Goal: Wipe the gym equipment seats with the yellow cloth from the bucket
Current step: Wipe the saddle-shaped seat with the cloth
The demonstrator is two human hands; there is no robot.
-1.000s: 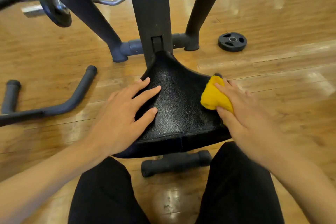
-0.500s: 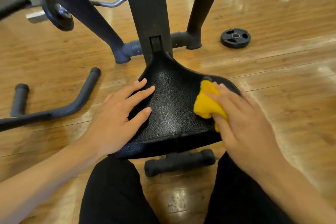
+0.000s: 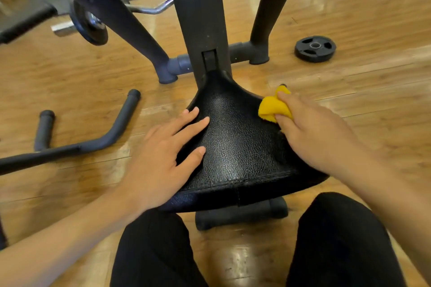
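The left hand [image 3: 161, 154] lies flat with fingers spread on the seat [image 3: 242, 147] — seemingly to steady it — while the right hand [image 3: 312, 133] grips the bunched yellow cloth [image 3: 270, 107] against the seat's right edge.

A gym: weight plate [image 3: 315, 48], curl bar [image 3: 149, 9], padded machine seat [image 3: 238, 147].

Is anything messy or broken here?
Only one thing: a black weight plate lies loose on the wooden floor, right of the machine's legs, not on a bar. The seat looks whole, with no tear or spill showing.
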